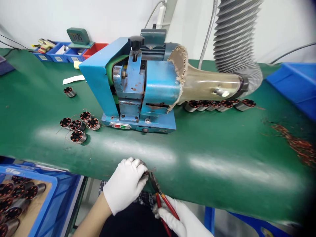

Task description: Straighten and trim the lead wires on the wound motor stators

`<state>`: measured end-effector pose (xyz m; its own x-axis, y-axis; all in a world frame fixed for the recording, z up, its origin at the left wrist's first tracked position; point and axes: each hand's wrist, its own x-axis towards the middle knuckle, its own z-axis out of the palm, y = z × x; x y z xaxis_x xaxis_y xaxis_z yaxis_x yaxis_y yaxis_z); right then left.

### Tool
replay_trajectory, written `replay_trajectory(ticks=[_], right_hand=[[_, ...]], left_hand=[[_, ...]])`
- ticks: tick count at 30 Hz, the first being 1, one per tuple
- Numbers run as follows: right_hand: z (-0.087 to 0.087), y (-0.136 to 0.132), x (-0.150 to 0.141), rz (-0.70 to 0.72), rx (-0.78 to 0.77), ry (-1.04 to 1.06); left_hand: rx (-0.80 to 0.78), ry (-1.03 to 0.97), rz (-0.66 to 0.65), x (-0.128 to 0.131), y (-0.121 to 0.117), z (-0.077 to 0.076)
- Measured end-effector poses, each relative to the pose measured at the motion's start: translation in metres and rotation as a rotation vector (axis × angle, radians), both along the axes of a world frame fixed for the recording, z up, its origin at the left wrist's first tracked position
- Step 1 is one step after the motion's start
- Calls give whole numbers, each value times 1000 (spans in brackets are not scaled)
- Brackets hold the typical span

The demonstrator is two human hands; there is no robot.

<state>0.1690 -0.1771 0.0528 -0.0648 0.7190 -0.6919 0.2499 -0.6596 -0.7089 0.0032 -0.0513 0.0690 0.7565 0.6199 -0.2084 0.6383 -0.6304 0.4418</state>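
My left hand, in a white glove, is closed around a small metal motor stator at the near edge of the green table. My right hand, also gloved, grips red-handled cutting pliers whose jaws touch the copper wires at the stator's end. Several more stators with copper windings stand on the table to the left.
A blue benchtop machine with a ribbed exhaust hose stands mid-table. A row of stators lies under its duct. Copper scraps lie right. A blue bin of stators sits lower left; small bins at back.
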Motion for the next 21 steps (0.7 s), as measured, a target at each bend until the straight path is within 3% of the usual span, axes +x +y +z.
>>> replay_trajectory(ticks=[15,21], right_hand=[[-5,-3,-12,-122,-36,71],[-19,-8,-24,-252,6,-21]], left_hand=[[10,-2,-20,0,2,0],[0,-6,-33,-1,3,0]])
